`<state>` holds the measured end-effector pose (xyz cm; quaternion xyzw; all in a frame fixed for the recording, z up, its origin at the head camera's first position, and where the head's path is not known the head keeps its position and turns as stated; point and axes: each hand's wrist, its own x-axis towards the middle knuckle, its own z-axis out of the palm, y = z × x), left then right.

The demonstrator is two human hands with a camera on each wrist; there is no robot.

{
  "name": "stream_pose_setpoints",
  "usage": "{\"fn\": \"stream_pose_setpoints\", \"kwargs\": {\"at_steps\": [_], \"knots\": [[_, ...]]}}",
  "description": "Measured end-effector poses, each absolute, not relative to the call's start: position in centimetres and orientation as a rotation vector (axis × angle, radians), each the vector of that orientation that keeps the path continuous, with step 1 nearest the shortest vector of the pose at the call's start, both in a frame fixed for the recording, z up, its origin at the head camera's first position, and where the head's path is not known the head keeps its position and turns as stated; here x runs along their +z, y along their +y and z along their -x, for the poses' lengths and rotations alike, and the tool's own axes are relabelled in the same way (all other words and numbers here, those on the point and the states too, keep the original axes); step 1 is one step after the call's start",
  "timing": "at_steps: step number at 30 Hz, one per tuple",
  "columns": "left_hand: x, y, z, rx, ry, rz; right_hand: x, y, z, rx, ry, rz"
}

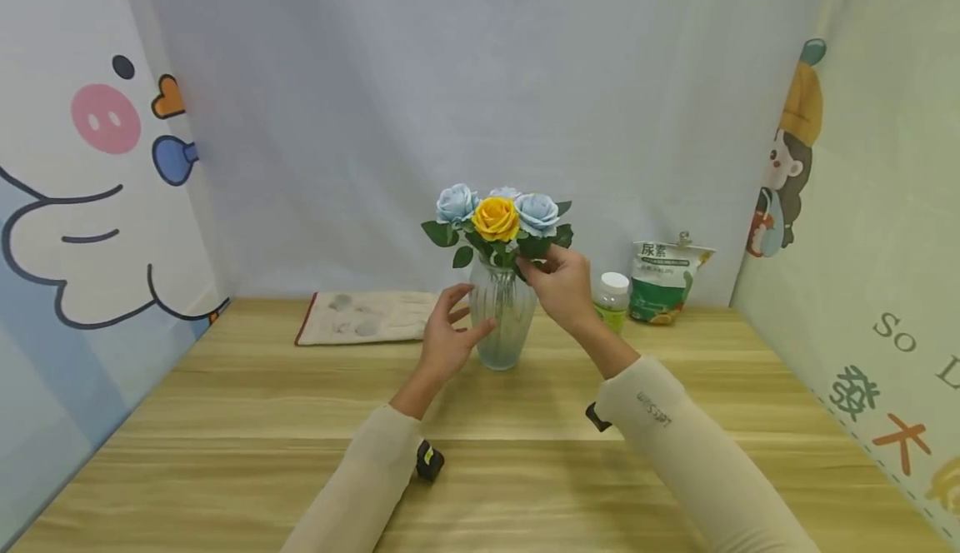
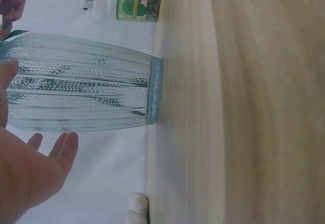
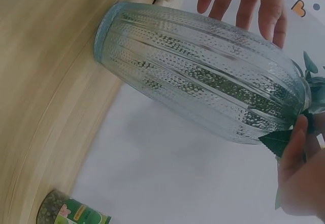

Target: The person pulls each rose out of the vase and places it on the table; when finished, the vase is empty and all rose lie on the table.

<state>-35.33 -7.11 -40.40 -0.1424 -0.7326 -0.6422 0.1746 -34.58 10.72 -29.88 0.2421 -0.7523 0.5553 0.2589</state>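
Observation:
A ribbed clear glass vase (image 1: 501, 336) stands upright on the wooden table. Its stems carry a yellow rose (image 1: 496, 219) in front and several pale blue roses (image 1: 537, 214) around it, with green leaves below the blooms. At the right side of the vase's mouth, my right hand (image 1: 562, 286) pinches a dark green leaf (image 3: 277, 144) between thumb and fingers. My left hand (image 1: 448, 338) is spread beside the vase's left side, fingers loosely bent and thumb in front of the glass. In the right wrist view those left fingers (image 3: 244, 5) lie close along the vase wall.
Behind and left of the vase lies a flat white work glove (image 1: 367, 317) with a red hem. To the right stand a white-capped jar (image 1: 612, 299) and a clipped green-and-white pouch (image 1: 663, 282). A pale curtain (image 1: 480, 78) hangs behind the table (image 1: 510, 470), with printed cloths at both sides.

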Motion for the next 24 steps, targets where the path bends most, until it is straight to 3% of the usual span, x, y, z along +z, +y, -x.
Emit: {"fn": "stream_pose_setpoints", "kwargs": {"at_steps": [24], "knots": [[-39.4, -7.6, 36.0, -1.578, -2.254, 0.537, -27.5, 9.8, 33.6, 1.156, -1.669, -0.664]]}}
